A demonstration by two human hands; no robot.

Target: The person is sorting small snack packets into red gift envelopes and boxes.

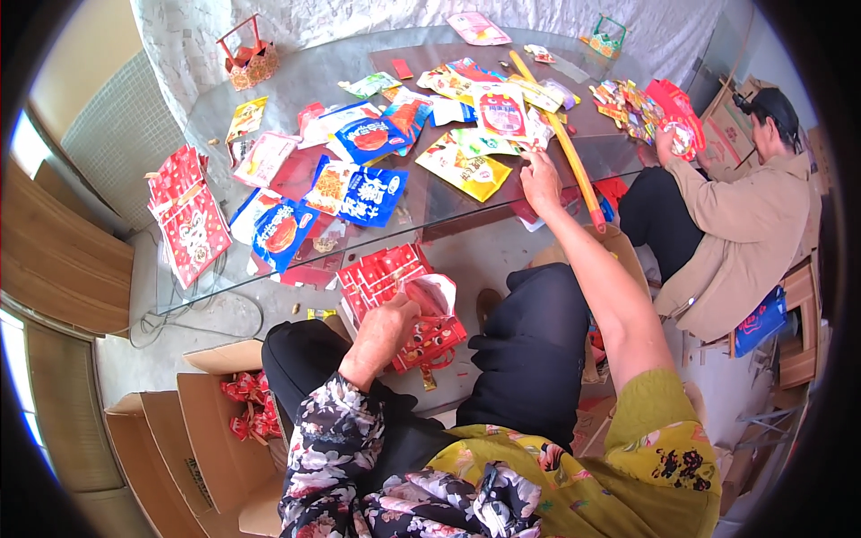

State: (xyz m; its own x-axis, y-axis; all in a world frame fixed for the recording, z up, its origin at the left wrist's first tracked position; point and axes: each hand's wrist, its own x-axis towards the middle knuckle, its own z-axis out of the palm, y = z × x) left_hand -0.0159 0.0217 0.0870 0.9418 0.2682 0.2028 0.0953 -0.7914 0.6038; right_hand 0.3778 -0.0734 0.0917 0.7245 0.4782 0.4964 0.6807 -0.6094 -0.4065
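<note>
My left hand (385, 331) grips the rim of a red paper gift bag (430, 341), whose mouth gapes toward me above my lap. Behind it is a stack of similar patterned red bags (377, 272). Across the glass table's near edge reaches my right hand (542, 185), its fingertips at the edge of the snack pile; whether they pinch a packet cannot be made out. Close by are a yellow snack bag (464, 168), a green-and-white packet (485, 142) and a white-and-red packet (501, 111). Blue snack bags (368, 195) spread leftward over the glass.
A long yellow stick-like item (572, 165) slants over the table edge. Folded red bags (190, 222) lie on the glass table (430, 208) at left. An open carton (218, 437) holds red packets beside my leg. To the right, a seated person (740, 202) handles a red bag (679, 118).
</note>
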